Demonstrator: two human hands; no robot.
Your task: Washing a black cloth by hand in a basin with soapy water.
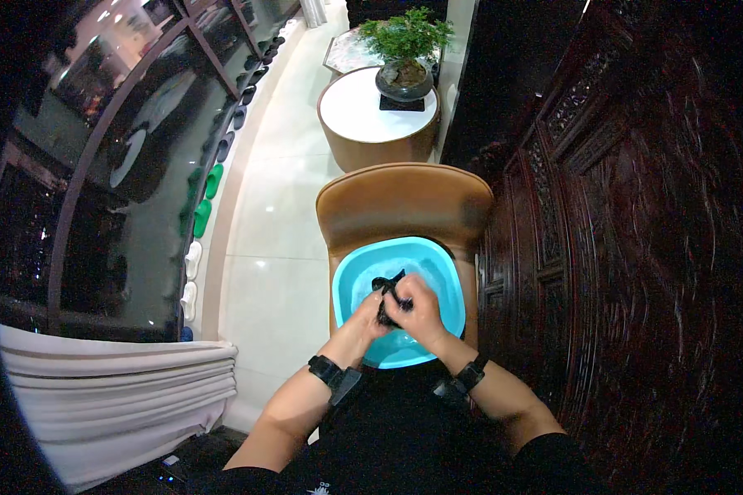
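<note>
A light blue plastic basin (345, 288) with water in it rests on the seat of a brown chair. Over its middle, a wet black cloth (386, 284) is bunched between my two hands. My left hand (374, 315) grips the lower left side of the cloth. My right hand (418, 306), slightly blurred, is closed on the cloth from the right. A loose end of the cloth sticks out above the hands. Each wrist wears a black strap with a small device.
The brown chair's backrest (402, 192) rises behind the basin. Beyond it stands a round white-topped table (359, 117) with a potted bonsai (405, 77). Shoes, among them green clogs (202, 216), line the window at left. Dark carved wooden panelling (551, 247) is at right, a pale curtain (124, 402) at lower left.
</note>
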